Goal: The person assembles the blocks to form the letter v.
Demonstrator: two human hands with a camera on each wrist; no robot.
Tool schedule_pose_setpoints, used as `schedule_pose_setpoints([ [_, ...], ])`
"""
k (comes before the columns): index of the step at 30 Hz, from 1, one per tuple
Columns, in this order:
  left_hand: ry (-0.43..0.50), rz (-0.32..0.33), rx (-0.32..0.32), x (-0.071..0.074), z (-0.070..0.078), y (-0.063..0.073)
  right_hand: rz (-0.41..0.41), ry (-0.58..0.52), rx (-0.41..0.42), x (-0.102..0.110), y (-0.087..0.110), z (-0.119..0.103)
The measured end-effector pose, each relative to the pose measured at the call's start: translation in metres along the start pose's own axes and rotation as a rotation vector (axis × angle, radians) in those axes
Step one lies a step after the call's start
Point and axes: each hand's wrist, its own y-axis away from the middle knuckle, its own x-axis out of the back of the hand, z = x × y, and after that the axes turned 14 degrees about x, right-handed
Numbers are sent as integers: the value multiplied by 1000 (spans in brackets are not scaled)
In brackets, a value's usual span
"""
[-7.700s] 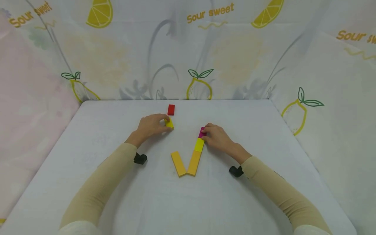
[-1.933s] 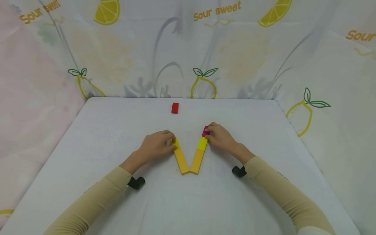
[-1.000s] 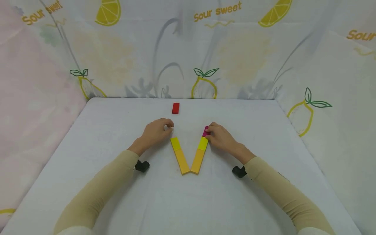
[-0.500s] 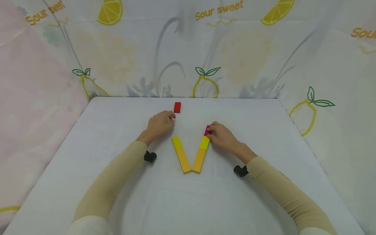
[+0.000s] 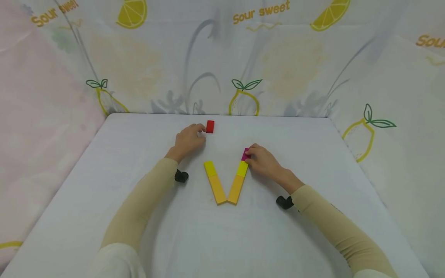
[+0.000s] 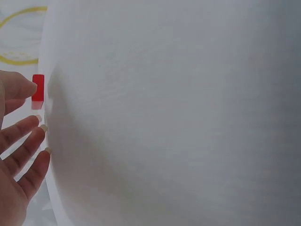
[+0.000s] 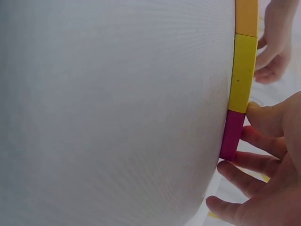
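Observation:
My left hand (image 5: 189,139) is held near the far edge of the table, its thumb and fingers apart with nothing between them. Just beyond its fingertips lies a small red block (image 5: 210,126); in the left wrist view the thumb overlaps that red block (image 6: 38,88). With thumb and fingertips, my right hand (image 5: 264,160) holds a magenta block (image 5: 245,153) at the top of the right-hand row. Below it, end to end, come a yellow block (image 5: 242,168) and a longer orange block (image 5: 235,190). A second yellow block (image 5: 210,168) tops another orange block (image 5: 217,190), forming a V.
The white table (image 5: 222,239) backs onto a hanging cloth (image 5: 156,58) printed with lemons. A black wrist camera (image 5: 181,176) sits under the left sleeve, another black camera (image 5: 285,202) under the right one.
The left hand set the yellow block against the left orange block, let go, and moved away toward the red block. The right hand has stayed at the magenta block.

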Motion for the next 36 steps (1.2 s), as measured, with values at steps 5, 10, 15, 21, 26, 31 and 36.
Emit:
schedule_pose_setpoints([
  [5, -8, -12, 1, 1, 0, -8, -1, -2, -7, -1, 0, 1],
  [10, -8, -18, 5, 1, -1, -15, -8, -15, -17, -1, 0, 0],
  [15, 7, -26, 4, 2, 0, -21, -22, -3, -25, -1, 0, 1],
  [21, -14, -54, -6, 5, 6, -28, -19, 9, -20, 0, -1, 5],
  [26, -32, -98, 8, 11, 10, -36, -21, 4, -6, 1, -2, 7],
  [31, -95, -126, -22, 14, 15, -47, -26, -1, -20, 2, -1, 7],
  [36, -133, -145, -37, 9, 18, -53, -30, -1, -31, 2, 0, 8],
])
